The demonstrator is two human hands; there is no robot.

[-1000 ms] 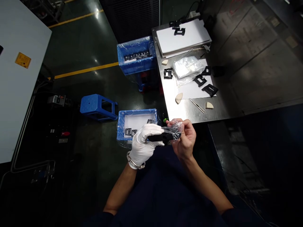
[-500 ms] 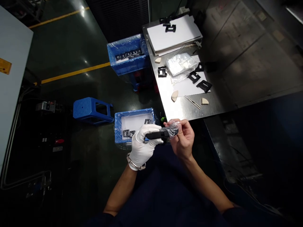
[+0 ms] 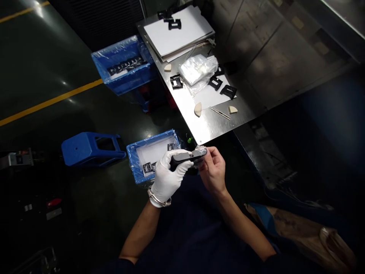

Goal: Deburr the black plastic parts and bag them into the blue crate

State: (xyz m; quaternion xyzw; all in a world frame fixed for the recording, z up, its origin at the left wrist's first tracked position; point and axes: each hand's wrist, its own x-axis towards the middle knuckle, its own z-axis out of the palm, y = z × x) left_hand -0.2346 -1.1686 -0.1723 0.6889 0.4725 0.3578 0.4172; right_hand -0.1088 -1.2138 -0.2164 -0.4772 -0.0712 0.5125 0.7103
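My left hand (image 3: 167,180), in a white glove, grips a black plastic part (image 3: 184,157) between thumb and fingers. A clear plastic bag (image 3: 200,149) covers the right end of that part. The bare fingers of my right hand (image 3: 213,171) are closed on the bag at this end; the fingertips are partly hidden behind the part. Both hands are held in front of my body, just off the near corner of the metal table (image 3: 209,128). Below and left of them stands a blue bin (image 3: 134,171) lined with clear film, holding several bagged black parts.
On the table lie a stack of white sheets (image 3: 176,34), a bundle of clear bags (image 3: 196,68), loose black parts (image 3: 228,91), tweezers (image 3: 220,113) and beige wedges (image 3: 197,109). Another blue bin (image 3: 128,82) and a blue stool (image 3: 75,148) stand left. A brown sack (image 3: 299,228) lies right.
The view has swung, so the table and bins appear further left. The black part is tilted to show more of its upper face, and the bag sits further along its end.
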